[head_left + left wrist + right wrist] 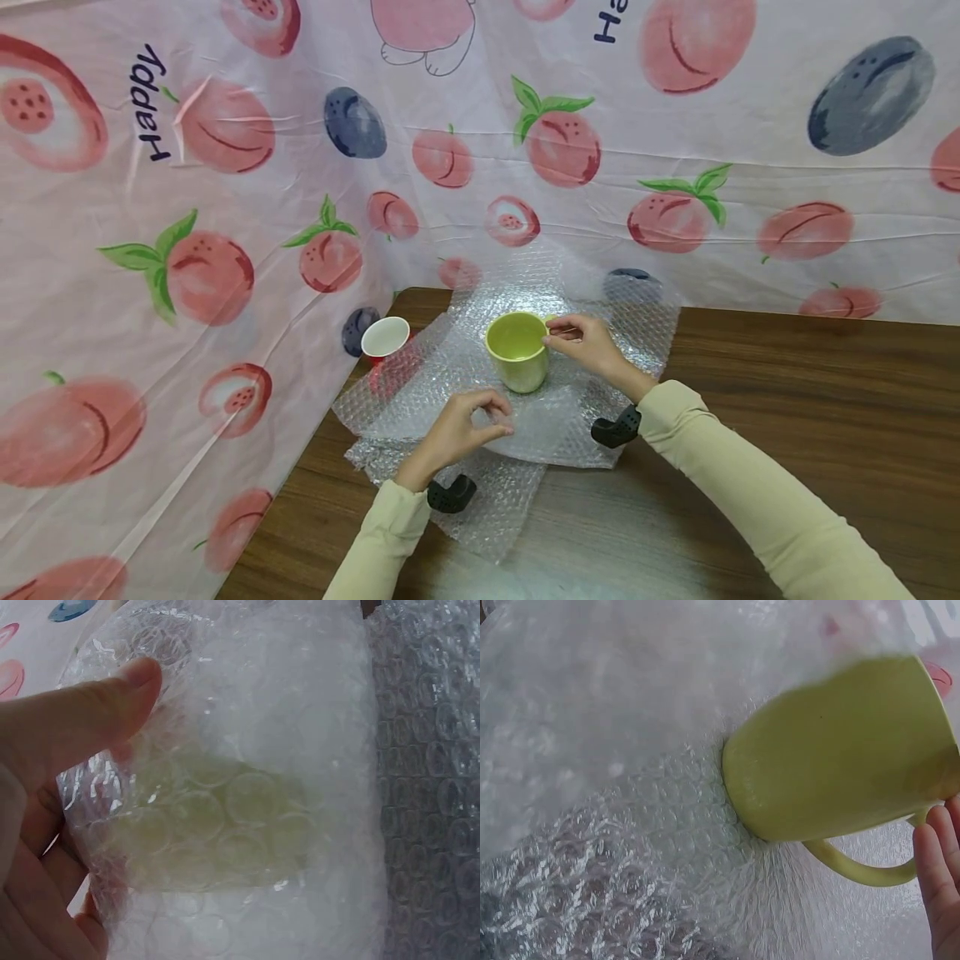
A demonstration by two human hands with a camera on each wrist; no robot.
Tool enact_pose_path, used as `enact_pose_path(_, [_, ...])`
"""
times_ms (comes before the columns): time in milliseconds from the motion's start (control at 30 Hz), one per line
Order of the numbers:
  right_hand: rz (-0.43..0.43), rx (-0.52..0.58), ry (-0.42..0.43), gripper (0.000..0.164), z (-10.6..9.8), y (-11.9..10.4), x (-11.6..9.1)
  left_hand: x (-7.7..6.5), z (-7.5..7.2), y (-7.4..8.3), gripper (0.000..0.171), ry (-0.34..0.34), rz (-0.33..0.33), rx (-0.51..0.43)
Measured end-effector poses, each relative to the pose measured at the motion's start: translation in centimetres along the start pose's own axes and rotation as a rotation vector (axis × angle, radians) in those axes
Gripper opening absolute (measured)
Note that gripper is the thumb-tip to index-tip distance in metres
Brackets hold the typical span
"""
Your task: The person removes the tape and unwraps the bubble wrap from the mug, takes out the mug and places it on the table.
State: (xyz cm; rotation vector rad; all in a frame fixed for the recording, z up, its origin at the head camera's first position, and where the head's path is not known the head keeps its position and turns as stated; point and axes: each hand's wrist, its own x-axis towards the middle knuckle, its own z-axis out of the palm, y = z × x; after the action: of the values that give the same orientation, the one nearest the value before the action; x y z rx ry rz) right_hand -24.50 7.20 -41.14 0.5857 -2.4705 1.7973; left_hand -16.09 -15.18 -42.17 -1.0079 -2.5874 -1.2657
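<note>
A yellow-green mug (517,350) stands upright on a spread of clear bubble wrap (465,325). My right hand (588,343) pinches the mug near its rim and handle; the curved handle (874,874) shows in the right wrist view, with fingers (939,859) at its upper end. My left hand (468,425) is in front of the mug, to its left. In the left wrist view, the thumb (112,705) lies over a raised flap of bubble wrap (315,735) and the other fingers are behind it. Through that flap the mug appears blurred.
Behind the wrap on the left stands a red cup (386,337) with a white inside, partly covered by a wrap corner. The wooden table (787,400) meets a fruit-print cloth (450,200) at its back and left edges. Layers of wrap overlap toward the front.
</note>
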Motion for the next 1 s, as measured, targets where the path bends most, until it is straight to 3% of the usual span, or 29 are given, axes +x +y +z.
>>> enact_pose_path(267, [0.066,0.017,0.024,0.036,0.4,-0.3,0.1,-0.3,-0.2,0.8,0.016,-0.08,-0.048,-0.001])
enact_pose_path(600, [0.188,0.273,0.004,0.039,0.9,-0.3,0.2,-1.8,0.0,1.4,0.012,-0.171,-0.09,0.013])
enact_pose_path(1000, [0.206,0.285,0.017,0.039,1.1,-0.2,0.1,-3.3,0.5,1.8,0.01,-0.243,-0.104,0.048])
